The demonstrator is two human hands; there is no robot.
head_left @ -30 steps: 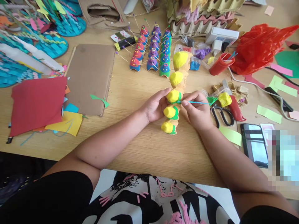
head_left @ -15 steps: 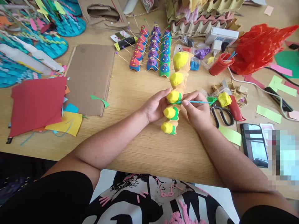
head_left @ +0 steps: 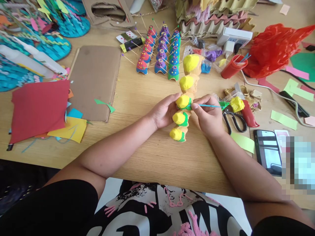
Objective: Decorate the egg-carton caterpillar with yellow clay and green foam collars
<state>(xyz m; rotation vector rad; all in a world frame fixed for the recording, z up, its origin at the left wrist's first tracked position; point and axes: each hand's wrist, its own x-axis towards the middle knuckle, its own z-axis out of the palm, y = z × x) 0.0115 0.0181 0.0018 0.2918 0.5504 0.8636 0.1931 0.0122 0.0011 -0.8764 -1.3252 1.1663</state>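
My left hand [head_left: 165,113] grips a strip of egg carton [head_left: 193,83] from its left side, near the middle bump. Yellow clay caps the bumps, and green clay [head_left: 184,119] covers the lower right parts of the three nearest ones. Between the thumb and fingers of my right hand [head_left: 208,113] is a thin blue stick [head_left: 210,106]. Its left tip meets the green clay on the middle bump. Just beyond the right hand lie a green clay lump [head_left: 223,105] and a yellow clay lump [head_left: 237,104].
Three finished caterpillars [head_left: 161,49] with stick antennae stand behind the strip. Black-handled scissors [head_left: 234,121], a phone [head_left: 267,152] and a red cup [head_left: 233,67] of sticks are on the right. Cardboard [head_left: 94,82] and red foam sheets [head_left: 40,109] lie left.
The right hand and the blue stick have shifted very slightly at the middle bump. The left hand keeps its hold on the strip.
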